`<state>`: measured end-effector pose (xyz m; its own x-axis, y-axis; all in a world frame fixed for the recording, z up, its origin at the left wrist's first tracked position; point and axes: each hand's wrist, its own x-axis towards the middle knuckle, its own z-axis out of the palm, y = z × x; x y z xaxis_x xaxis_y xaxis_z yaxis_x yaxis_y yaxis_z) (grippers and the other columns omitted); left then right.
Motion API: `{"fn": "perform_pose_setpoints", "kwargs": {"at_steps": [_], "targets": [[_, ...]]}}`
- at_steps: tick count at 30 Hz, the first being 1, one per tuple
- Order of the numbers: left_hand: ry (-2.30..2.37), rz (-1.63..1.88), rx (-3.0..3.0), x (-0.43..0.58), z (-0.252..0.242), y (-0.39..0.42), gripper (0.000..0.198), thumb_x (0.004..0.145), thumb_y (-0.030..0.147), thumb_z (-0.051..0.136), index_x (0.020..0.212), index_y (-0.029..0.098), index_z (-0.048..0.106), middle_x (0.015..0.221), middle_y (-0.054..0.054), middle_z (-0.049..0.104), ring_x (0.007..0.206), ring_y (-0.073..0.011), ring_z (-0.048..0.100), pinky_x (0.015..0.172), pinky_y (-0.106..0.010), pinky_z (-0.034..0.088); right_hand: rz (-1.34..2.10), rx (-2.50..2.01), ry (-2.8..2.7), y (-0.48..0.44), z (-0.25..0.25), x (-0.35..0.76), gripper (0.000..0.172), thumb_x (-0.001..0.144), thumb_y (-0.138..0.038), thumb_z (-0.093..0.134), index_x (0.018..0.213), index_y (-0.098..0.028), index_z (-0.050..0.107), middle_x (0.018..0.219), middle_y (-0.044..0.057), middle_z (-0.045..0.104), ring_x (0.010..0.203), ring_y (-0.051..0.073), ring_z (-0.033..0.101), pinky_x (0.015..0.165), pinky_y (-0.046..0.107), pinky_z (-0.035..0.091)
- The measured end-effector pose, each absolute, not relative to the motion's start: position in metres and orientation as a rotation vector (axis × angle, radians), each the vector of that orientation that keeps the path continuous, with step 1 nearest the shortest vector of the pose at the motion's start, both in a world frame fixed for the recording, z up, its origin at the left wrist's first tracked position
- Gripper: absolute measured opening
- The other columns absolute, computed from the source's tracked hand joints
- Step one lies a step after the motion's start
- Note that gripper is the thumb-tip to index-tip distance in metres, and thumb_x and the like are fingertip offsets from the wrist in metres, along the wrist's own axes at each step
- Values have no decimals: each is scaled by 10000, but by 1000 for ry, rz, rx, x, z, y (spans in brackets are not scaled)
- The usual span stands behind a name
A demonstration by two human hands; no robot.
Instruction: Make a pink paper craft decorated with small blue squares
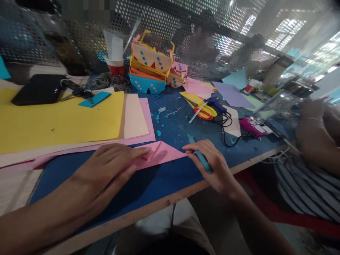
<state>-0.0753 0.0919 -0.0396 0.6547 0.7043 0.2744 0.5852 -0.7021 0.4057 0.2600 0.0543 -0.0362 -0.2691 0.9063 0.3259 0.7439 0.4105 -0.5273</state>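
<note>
On the blue table top near its front edge lies a folded piece of pink paper [167, 152], with a raised crease and a pointed right end. My left hand [114, 164] presses on the paper's left part, thumb and fingers closed on it. A slim teal tool [203, 161] lies across my right hand [214, 163], its narrow end pointing up and left; whether pen or cutter I cannot tell. The right fingertips are pinched together at the paper's pointed end.
Yellow sheets [66, 124] over other paper lie left, bearing a black phone [39, 90] and keys [79, 90]. Decorated paper masks [151, 62] are stacked behind. Scissors [203, 113], a blue glue gun [216, 103] and its cable lie right. Another person's arm [310, 131] is at far right.
</note>
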Motion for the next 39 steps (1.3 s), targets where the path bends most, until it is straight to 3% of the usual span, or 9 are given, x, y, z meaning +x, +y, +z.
{"fn": "perform_pose_setpoints", "kwargs": {"at_steps": [3,9,17,23,28,36,39], "targets": [[1107,613,2430,-82,-31,107,428,1138,368,413,1543,436,534,1408,42,753,1299,-254,687,1139,-419,538,360,-1398,-2068,54,-38,260,216,1127,-205,544,1236,-264,722,1180,54,767,1140,230,661,1027,393,474],[1047,604,2234,-91,-32,128,372,1147,420,428,1425,366,669,1441,-16,730,1350,-255,657,1170,-461,529,320,-1389,-2066,55,-42,261,212,1116,-193,557,1237,-260,718,1149,57,763,1116,240,656,997,401,472],[932,559,2276,-94,-31,126,427,1142,369,400,1480,358,661,1420,-77,720,1307,-283,675,1117,-471,567,255,-1380,-2094,56,-46,264,222,1108,-187,555,1242,-259,716,1169,63,764,1140,264,657,1002,417,471],[833,424,2320,-107,-26,126,501,1106,289,479,1586,420,539,1590,-27,632,1425,-274,612,1181,-450,525,203,-1375,-2101,57,-48,264,199,1090,-195,593,1234,-264,711,1149,61,767,1110,268,666,972,436,476],[738,387,2397,-114,-24,126,693,1025,313,618,1667,452,397,1706,-21,523,1488,-315,566,1213,-513,506,152,-1401,-2110,58,-49,263,187,1074,-204,612,1208,-282,716,1118,55,769,1085,275,670,961,456,476],[711,374,2451,-110,-22,123,723,994,213,605,1673,358,405,1688,-86,531,1491,-321,556,1222,-510,484,109,-1261,-1965,47,-40,255,248,1063,-176,619,1254,-299,719,1112,49,780,1056,268,693,1045,495,484],[676,444,2415,-112,-28,124,726,995,234,612,1678,368,401,1692,-89,528,1496,-335,552,1229,-525,472,325,-1138,-1892,34,-28,226,231,1104,-276,576,1242,-308,759,967,34,743,928,235,681,893,419,530]]}}
